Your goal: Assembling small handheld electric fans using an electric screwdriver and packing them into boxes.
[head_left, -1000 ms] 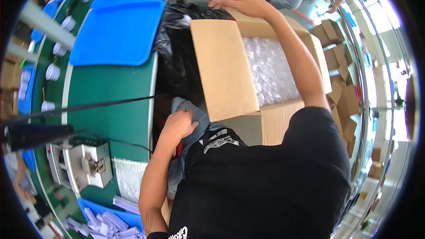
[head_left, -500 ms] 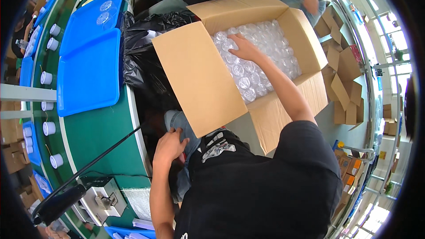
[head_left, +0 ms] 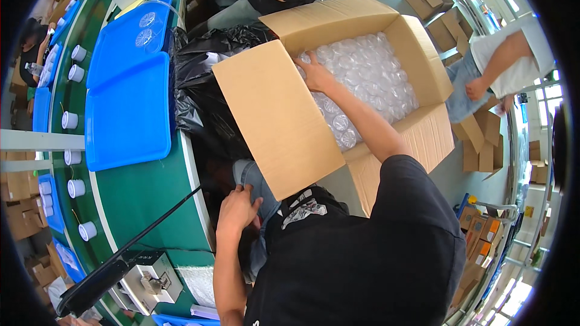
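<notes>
Reaching over the near flap, I have my right hand [head_left: 315,73] down inside the open cardboard box [head_left: 284,127], palm flat on the clear plastic lids [head_left: 374,84] that fill it, fingers spread wide and closed on nothing that I can see. The hand sits at the box's left inner edge, touching the lids just beside the big near flap; the rest of the box interior to its right is open, with the far flap and right wall well apart from my arm.

My left hand [head_left: 237,208] rests on my denim-clad knee [head_left: 251,175], fingers loosely curled, gripping nothing, in the narrow gap between the box and the green conveyor table [head_left: 145,193].

Compared with half a second ago, the right hand has slid from the middle of the lids toward the left wall, while the left hand has stayed on the knee.

A black plastic bag [head_left: 205,96] lies between table and box. 2 blue trays [head_left: 130,105] sit on the table, with white cups [head_left: 70,120] lined along its far side. Other people stand beyond the box, beside stacked cartons [head_left: 438,3] on a grey floor.
</notes>
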